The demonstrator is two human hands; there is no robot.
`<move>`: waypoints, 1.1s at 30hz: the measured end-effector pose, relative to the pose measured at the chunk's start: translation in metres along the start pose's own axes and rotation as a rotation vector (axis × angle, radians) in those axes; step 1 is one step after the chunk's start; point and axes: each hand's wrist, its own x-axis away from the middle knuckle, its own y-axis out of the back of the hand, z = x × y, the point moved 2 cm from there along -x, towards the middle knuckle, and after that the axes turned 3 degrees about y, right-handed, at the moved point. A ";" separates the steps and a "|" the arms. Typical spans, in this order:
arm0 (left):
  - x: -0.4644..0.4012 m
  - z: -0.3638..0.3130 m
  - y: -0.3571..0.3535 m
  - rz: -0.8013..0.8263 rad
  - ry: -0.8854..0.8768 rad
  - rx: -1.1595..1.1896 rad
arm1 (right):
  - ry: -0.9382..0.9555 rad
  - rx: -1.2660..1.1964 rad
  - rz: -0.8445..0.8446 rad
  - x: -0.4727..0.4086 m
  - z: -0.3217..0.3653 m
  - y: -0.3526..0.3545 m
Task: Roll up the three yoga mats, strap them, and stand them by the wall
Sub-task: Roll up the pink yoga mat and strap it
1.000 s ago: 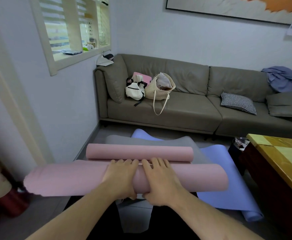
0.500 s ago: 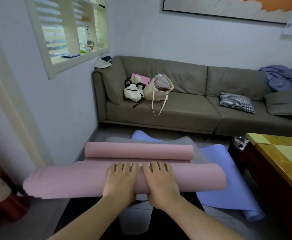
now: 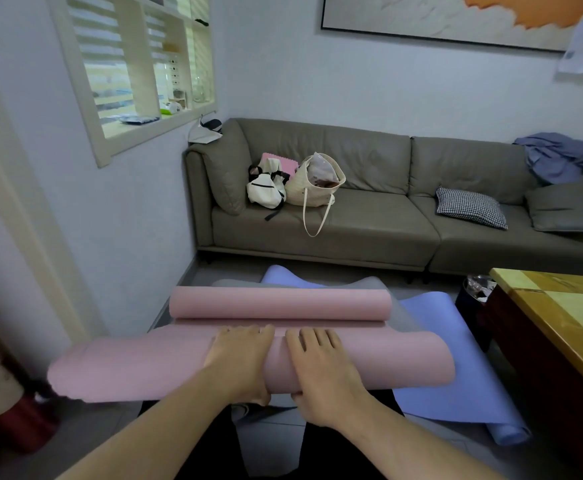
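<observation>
Matt, smooth foam pink mat (image 3: 144, 368); glossy wooden table (image 3: 560, 306); soft leathery sofa (image 3: 369, 223).

Soft even daylight, blurred edges, wide-angle bowing
</observation>
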 end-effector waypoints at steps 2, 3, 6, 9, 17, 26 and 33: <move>-0.001 0.004 0.006 0.058 -0.020 0.028 | 0.002 0.011 0.012 0.001 0.003 0.001; -0.001 0.005 0.009 0.107 -0.026 0.042 | 0.000 0.018 0.019 0.001 0.004 0.002; -0.002 0.007 0.014 0.204 -0.030 0.073 | -0.007 0.035 0.066 -0.001 0.009 0.006; 0.003 0.005 0.012 0.170 -0.010 0.091 | -0.025 0.050 0.113 -0.005 0.009 0.008; 0.018 -0.013 -0.013 -0.080 0.027 -0.071 | -0.027 -0.060 0.145 -0.020 -0.001 0.014; -0.001 -0.001 -0.005 -0.016 0.004 0.050 | -0.022 0.033 -0.036 -0.006 0.001 -0.013; 0.014 -0.017 -0.026 -0.154 0.088 -0.132 | -0.002 -0.021 0.099 -0.025 -0.009 0.003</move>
